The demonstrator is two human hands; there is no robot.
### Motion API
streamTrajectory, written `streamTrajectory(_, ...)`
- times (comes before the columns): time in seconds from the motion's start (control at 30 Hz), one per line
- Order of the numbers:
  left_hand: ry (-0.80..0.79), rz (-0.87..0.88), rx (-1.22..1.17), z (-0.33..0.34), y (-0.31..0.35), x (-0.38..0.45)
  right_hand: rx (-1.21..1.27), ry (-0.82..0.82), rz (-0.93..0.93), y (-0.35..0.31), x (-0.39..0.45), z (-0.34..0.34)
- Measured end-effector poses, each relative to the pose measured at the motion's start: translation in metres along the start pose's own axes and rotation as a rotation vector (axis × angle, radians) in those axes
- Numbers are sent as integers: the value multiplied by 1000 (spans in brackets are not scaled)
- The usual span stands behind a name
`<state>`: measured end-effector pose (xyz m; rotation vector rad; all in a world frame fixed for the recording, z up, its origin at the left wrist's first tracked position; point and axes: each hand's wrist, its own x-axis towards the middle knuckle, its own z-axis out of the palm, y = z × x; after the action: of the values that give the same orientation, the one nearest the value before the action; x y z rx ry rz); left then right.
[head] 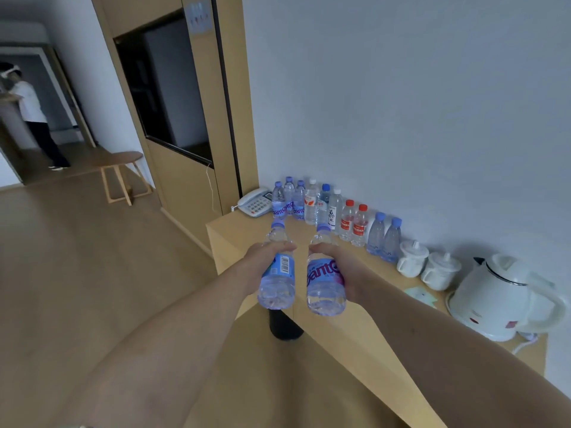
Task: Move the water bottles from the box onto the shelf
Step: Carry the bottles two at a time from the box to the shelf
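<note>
Head view, left grip (265, 261) curled round one water bottle (276, 282), right grip (335, 264) round another (324, 285), above shelf (355, 319)

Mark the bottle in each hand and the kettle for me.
Left-hand bottle (276, 274), head view: on its blue barcode label.
Right-hand bottle (324, 276), head view: on its printed label.
Kettle (491, 299), head view: on its white body.

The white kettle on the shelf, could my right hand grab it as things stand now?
Probably not yet. The right hand already grips a water bottle, so it has no free fingers. The kettle stands unobstructed at the shelf's right end, beside two white lidded cups.
</note>
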<state>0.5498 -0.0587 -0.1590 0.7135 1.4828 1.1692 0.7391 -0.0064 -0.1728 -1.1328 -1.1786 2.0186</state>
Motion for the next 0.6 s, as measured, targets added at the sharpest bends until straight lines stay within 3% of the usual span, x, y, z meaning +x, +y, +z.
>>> streamTrajectory(0.23,27,-48,-47,0,35,98,80,-75,49,-41,105,-20)
streamTrajectory(0.6,-71,-88,-109,-46,59,249,114,44,10,-61,248,-8)
